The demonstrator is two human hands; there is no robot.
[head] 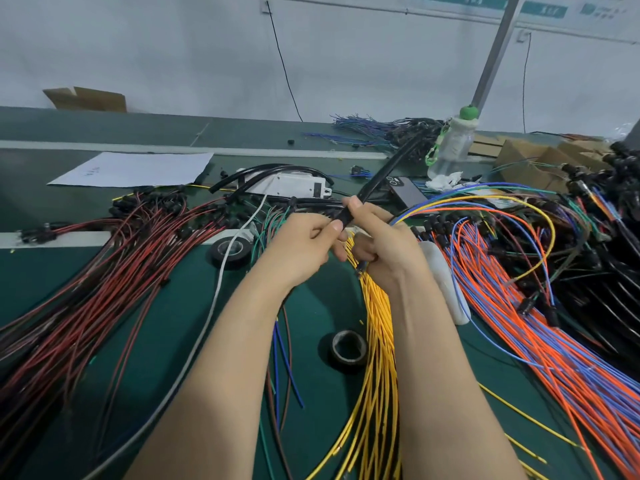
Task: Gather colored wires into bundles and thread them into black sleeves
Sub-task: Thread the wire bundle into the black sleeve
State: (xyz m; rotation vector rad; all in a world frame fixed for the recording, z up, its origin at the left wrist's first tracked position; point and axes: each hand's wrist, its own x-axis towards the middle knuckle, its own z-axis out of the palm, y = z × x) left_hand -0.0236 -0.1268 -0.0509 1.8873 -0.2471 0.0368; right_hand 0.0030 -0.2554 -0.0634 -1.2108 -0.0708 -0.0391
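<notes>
Both hands meet above the green mat at mid-frame. My left hand [304, 244] pinches the near end of a black sleeve [384, 171] that slants up and away to the right. My right hand [384, 244] grips the same sleeve end with thumb on top. A bundle of colored wires [485, 202], yellow, orange, blue and green, arcs out to the right from my right hand. Whether these wires enter the sleeve mouth is hidden by my fingers. Yellow wires [377, 341] lie below my hands.
Red-and-black wires [114, 271] cover the left of the mat, orange and blue wires [540, 323] the right. Two rolls of black tape [231, 250] [348, 348], a white cable [214, 306], a white box [294, 183], a phone [407, 192], a bottle [453, 143] and paper [135, 168] lie around.
</notes>
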